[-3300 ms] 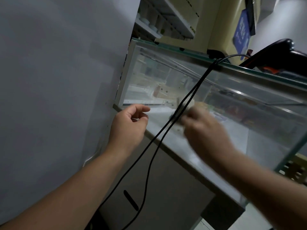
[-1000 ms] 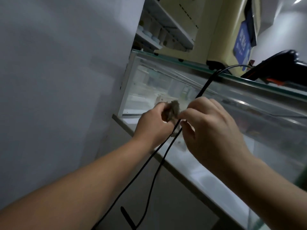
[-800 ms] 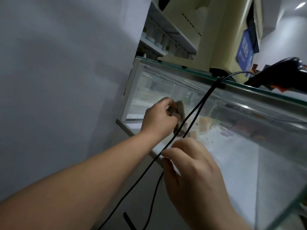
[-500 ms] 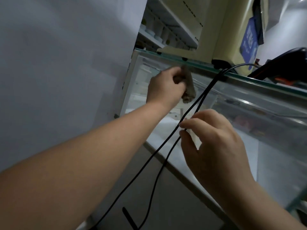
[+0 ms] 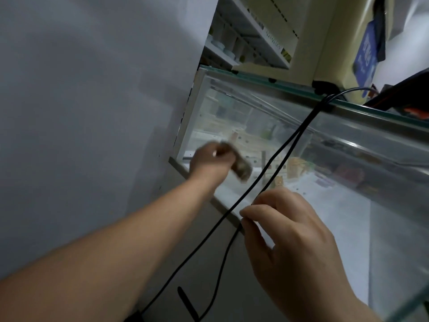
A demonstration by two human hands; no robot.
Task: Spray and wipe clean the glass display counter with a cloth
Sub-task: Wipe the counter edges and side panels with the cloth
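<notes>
Low down, left hand (image 5: 210, 162) gripping cloth (image 5: 241, 169), glass counter (image 5: 232, 126) corner

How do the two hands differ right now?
The left hand is blurred and grips a cloth against the display glass; the right hand is sharp and pinches the black cables. The left is higher and nearer the wall, the right lower. Both are bare.
</notes>
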